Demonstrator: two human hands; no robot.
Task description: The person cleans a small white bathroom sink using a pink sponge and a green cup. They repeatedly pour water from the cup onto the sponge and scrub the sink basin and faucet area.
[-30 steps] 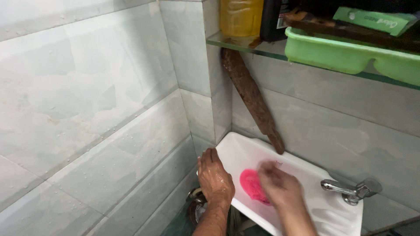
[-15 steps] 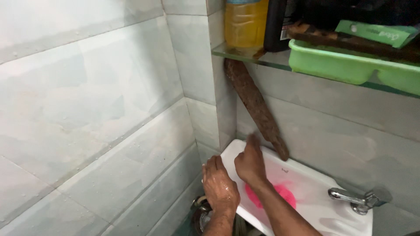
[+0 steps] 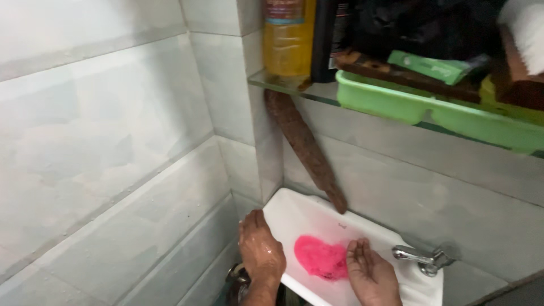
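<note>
1. Far out to the left of both my hands runs the pale tiled wall (image 3: pixel 102 147), speckled with water drops, meeting the back wall at a corner above my left wrist.
2. My left hand (image 3: pixel 259 249) is wet and lies curled over the near left rim of the white basin (image 3: pixel 306 215); the fingers are bent down onto the edge, bracing more than clasping, and it holds nothing loose. It sits in the same place on that rim as half a second ago.
3. Just to the right of that hand, between my two hands, the pink scrub pad (image 3: pixel 320 259) lies flat on the basin's top surface. A moment ago my arm covered most of it; now it shows whole.
4. Above the pad, a rusty brown bracket (image 3: pixel 303 147) slants from under the glass shelf (image 3: pixel 294 88) down to the basin's back edge. My right hand was up by its lower end half a second ago and has since drawn back towards me.
5. My right hand (image 3: pixel 371 272) now rests just right of the pad, fingers straight and spread slightly, touching the pad's edge or nearly so; I cannot tell which. It grips nothing, so I judge the scrubbing stroke paused, with the pad released.
6. Right of that hand stands the chrome tap (image 3: pixel 422 258), apart from my fingers.
7. High above, a yellow bottle (image 3: pixel 286 39) and green tray (image 3: pixel 430 107) stand on the shelf.
</note>
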